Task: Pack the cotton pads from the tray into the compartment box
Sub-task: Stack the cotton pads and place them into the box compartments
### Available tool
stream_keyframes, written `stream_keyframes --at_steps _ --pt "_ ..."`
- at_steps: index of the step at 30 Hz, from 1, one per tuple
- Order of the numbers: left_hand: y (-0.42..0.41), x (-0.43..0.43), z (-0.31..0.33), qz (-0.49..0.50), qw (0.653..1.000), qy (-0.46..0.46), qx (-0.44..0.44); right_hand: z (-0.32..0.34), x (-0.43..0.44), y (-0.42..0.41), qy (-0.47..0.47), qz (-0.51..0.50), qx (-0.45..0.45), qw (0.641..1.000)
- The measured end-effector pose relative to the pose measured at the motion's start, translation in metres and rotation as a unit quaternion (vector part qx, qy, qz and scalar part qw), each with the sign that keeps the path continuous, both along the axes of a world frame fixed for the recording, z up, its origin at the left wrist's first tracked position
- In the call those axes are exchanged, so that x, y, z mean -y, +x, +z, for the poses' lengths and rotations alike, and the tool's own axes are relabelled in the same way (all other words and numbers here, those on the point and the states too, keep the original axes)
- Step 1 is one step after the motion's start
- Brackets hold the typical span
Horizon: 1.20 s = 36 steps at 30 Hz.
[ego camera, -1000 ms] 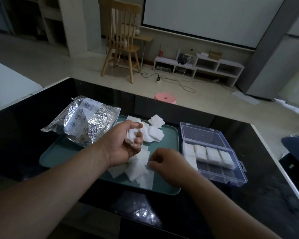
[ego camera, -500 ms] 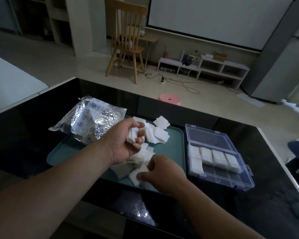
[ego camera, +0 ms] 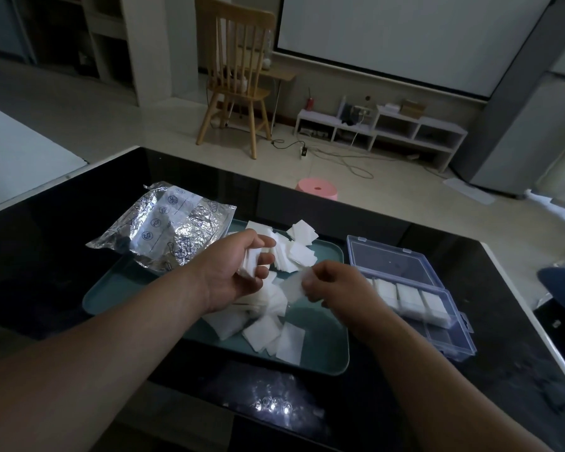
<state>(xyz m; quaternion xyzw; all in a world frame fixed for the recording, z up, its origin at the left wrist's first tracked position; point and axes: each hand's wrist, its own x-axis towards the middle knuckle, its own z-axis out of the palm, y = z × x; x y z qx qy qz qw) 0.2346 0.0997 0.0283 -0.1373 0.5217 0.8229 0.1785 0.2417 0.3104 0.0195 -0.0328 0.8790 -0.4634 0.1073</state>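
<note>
Head view, square white cotton pads (ego camera: 262, 334), teal tray (ego camera: 327, 324), clear plastic compartment box (ego camera: 450, 344)

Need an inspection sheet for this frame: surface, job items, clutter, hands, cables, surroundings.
Surface: glossy black table, with a glare spot near the front edge.
Job's things: teal tray with loose cotton pads scattered on it. A clear compartment box sits to the tray's right with its lid open. The back row holds pads and the front row looks empty.
Clutter: crumpled foil bag lies over the tray's far left corner.
Grippers: left hand holds a stack of pads. Right hand pinches one pad above the tray.
Cables: nothing seen on the table. Cords and a power strip lie on the floor beyond.
Surroundings: wooden chair, pink stool, low white shelf, projection screen.
</note>
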Motion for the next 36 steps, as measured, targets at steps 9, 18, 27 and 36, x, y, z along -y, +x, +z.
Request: stream_keyframes --at_steps 9,18,27,36 --pt "0.016 -0.013 0.005 -0.204 0.978 -0.033 -0.039 0.011 0.012 0.004 -0.148 0.039 0.039 0.987" --pt "0.002 -0.001 0.002 -0.034 0.999 0.03 -0.014 -0.012 0.023 0.016 0.137 0.094 -0.087 0.982" --pt "0.007 -0.003 0.005 -0.038 0.999 0.015 -0.034 -0.03 0.035 0.02 0.335 0.286 -0.144 0.886" --pt "0.007 -0.005 0.003 -0.058 0.998 0.001 -0.035 -0.03 0.033 0.017 0.352 0.29 -0.158 0.875"
